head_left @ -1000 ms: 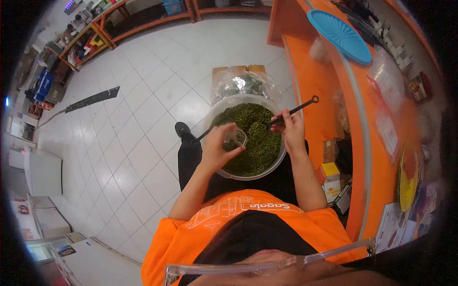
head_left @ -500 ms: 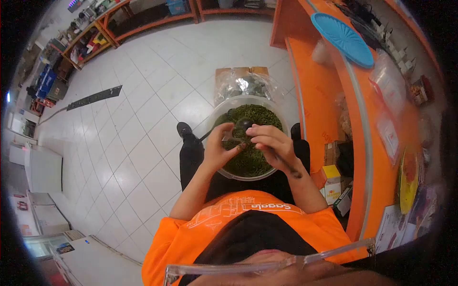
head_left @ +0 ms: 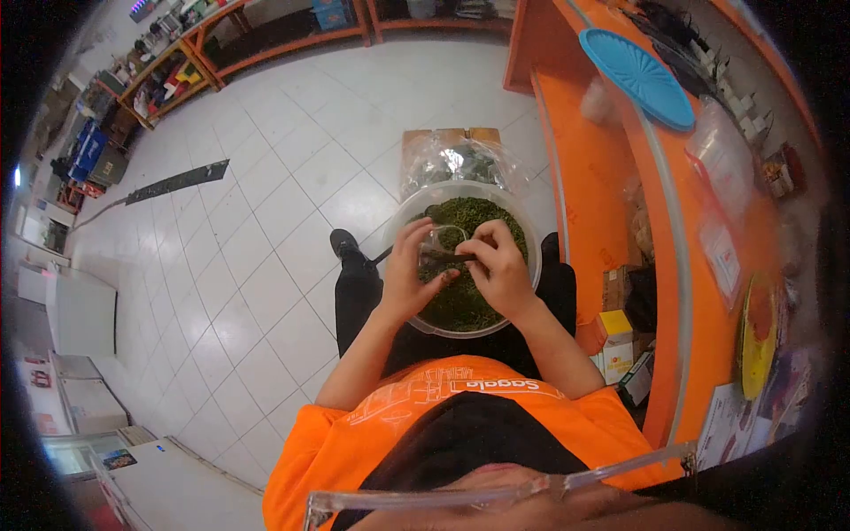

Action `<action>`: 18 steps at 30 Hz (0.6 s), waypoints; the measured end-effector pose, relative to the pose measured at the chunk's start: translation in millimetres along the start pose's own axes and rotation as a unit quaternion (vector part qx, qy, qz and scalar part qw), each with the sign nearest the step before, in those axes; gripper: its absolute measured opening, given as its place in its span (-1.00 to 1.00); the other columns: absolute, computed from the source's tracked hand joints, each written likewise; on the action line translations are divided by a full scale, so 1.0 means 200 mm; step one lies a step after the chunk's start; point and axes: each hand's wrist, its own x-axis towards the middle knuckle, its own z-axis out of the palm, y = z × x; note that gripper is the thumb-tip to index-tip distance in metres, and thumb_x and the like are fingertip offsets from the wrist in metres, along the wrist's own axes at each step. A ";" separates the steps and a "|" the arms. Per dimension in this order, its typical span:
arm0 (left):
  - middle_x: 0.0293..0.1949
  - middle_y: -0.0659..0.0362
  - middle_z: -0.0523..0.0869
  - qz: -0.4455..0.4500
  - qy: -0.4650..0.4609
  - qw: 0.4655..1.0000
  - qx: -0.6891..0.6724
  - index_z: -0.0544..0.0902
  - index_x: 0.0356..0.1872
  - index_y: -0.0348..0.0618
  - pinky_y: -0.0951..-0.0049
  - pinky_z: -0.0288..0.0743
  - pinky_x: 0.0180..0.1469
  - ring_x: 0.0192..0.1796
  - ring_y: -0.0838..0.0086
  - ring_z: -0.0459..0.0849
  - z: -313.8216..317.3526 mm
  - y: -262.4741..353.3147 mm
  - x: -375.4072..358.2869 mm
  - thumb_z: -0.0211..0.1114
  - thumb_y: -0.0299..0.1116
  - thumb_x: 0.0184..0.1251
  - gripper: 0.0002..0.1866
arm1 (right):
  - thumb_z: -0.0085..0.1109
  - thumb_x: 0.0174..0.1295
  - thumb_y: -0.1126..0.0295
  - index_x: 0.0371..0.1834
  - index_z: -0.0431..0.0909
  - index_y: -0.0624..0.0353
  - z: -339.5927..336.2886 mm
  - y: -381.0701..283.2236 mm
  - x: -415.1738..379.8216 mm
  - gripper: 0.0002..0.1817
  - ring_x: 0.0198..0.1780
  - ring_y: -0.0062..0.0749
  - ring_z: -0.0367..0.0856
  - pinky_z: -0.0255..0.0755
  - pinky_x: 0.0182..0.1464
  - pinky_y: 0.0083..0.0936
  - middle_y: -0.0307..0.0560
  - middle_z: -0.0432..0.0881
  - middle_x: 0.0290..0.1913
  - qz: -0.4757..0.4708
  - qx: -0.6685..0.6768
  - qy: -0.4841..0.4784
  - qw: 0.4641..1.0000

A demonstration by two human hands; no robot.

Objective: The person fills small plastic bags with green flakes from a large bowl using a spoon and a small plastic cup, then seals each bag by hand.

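A wide translucent tub (head_left: 396, 217) of chopped dark-green leafy material (head_left: 478, 212) stands between the knees. Over it, my left hand (head_left: 409, 274) is curled around a small clear plastic container or bag (head_left: 452, 234); its exact kind is hard to make out. My right hand (head_left: 502, 270) pinches the handle of a dark spoon (head_left: 453, 258). The spoon points left, its head at the clear piece's opening and partly hidden by it and my left fingers.
Behind the tub, a clear plastic bag (head_left: 487, 164) lies on a wooden stool (head_left: 428, 137). An orange shelf unit (head_left: 580, 190) rises at the right, with a blue lid (head_left: 637, 80) and plastic packets (head_left: 722, 252) on top. Boxes (head_left: 615, 332) sit on its lower level. Tiled floor (head_left: 257, 203) stretches left.
My right hand has turned and lowered the spoon from above the tub to the clear piece in my left hand. My left hand has stayed nearly in place.
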 end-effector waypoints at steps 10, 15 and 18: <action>-0.20 0.06 0.57 -0.078 0.010 0.993 -0.092 0.51 -0.18 -0.21 0.38 0.41 -0.08 -0.13 0.23 0.56 0.01 -0.05 -0.05 0.27 -0.56 0.14 -0.78 | 0.12 -0.11 0.75 -0.19 0.56 0.26 -0.04 0.09 0.00 -0.65 -0.22 -0.22 0.64 0.53 -0.15 -0.43 -0.01 0.63 -0.27 0.023 0.069 -0.016 0.997; -0.34 0.10 0.58 -0.072 0.040 0.993 -0.085 0.53 -0.27 -0.21 0.44 0.43 -0.24 -0.31 0.27 0.58 0.00 -0.03 -0.04 0.29 -0.56 0.13 -0.84 | 0.02 -0.08 0.83 -0.10 0.53 0.24 -0.01 0.10 0.00 -0.56 -0.27 -0.46 0.63 0.51 -0.25 -0.59 -0.07 0.61 -0.26 0.022 0.105 0.000 0.994; -0.36 0.10 0.58 -0.062 0.042 0.996 -0.052 0.53 -0.28 -0.21 0.46 0.41 -0.30 -0.35 0.30 0.57 -0.01 -0.01 -0.03 0.30 -0.56 0.11 -0.84 | 0.01 -0.10 0.82 -0.06 0.53 0.21 -0.02 0.09 -0.01 -0.52 -0.29 -0.46 0.62 0.51 -0.25 -0.60 -0.08 0.58 -0.29 0.029 0.095 -0.018 0.995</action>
